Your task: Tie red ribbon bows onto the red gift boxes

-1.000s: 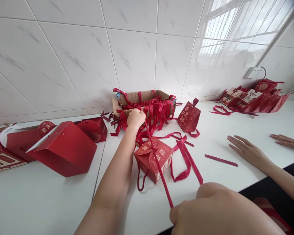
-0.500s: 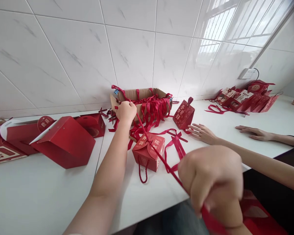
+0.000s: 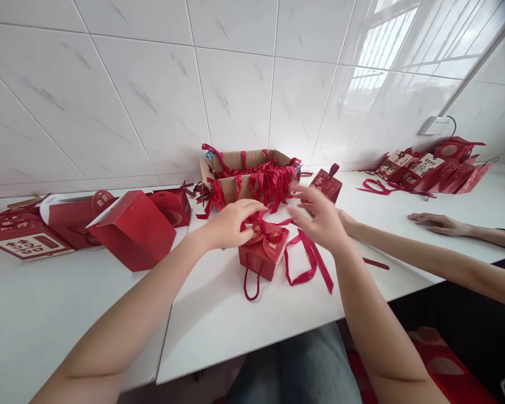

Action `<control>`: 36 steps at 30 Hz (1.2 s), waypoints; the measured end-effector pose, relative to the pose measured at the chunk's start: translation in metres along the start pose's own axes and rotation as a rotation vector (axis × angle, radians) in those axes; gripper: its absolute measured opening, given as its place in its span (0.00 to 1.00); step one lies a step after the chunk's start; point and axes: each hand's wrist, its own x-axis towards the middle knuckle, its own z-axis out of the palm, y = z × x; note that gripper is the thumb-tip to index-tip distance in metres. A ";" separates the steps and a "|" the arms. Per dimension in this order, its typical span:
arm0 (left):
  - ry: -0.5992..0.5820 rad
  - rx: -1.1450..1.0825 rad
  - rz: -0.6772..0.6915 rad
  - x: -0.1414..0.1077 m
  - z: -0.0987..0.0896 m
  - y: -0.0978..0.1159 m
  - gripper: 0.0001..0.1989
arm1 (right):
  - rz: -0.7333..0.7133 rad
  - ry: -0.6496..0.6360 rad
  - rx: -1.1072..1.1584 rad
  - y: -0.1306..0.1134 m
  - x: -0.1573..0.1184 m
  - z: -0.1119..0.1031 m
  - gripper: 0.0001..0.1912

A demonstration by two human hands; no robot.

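A small red gift box (image 3: 263, 255) with a twisted cord handle (image 3: 251, 289) stands on the white table. Red ribbon (image 3: 264, 225) lies bunched across its top. At the box's left upper edge is my left hand (image 3: 231, 223), thumb and fingers apart around the ribbon's near end; whether they touch it is hard to see. My right hand (image 3: 320, 216), slightly blurred, hovers to the right of the box with fingers spread and nothing in them. A loose ribbon (image 3: 305, 275) lies on the table beside the box.
A cardboard carton (image 3: 231, 188) full of red ribbons stands by the tiled wall. Left are several red boxes (image 3: 132, 230). On the right another person's arms (image 3: 429, 252) rest near a red box (image 3: 326, 185); more boxes (image 3: 429, 168) stand farther back.
The ribbon that both hands held stretched over the box now lies on its top. My right hand has gone from close to the camera forward to beside the box, and let go of the ribbon.
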 end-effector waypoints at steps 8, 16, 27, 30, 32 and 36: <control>-0.115 -0.004 -0.005 -0.002 0.009 -0.007 0.11 | -0.050 -0.622 -0.144 0.020 -0.004 0.010 0.07; -0.158 -0.004 0.009 0.000 0.013 -0.005 0.09 | -0.159 -0.464 -0.095 0.041 -0.014 0.021 0.07; -0.217 0.157 -0.025 -0.002 0.011 0.011 0.18 | -0.099 -0.413 -0.107 0.043 -0.022 0.026 0.03; -0.222 0.117 -0.012 -0.003 0.010 0.013 0.15 | -0.066 -0.400 -0.059 0.044 -0.021 0.027 0.05; -0.218 0.111 0.007 -0.004 0.009 0.013 0.14 | -0.061 -0.402 -0.041 0.044 -0.021 0.025 0.07; -0.219 0.110 0.024 -0.006 0.003 0.009 0.15 | -0.061 -0.428 -0.009 0.044 -0.020 0.019 0.12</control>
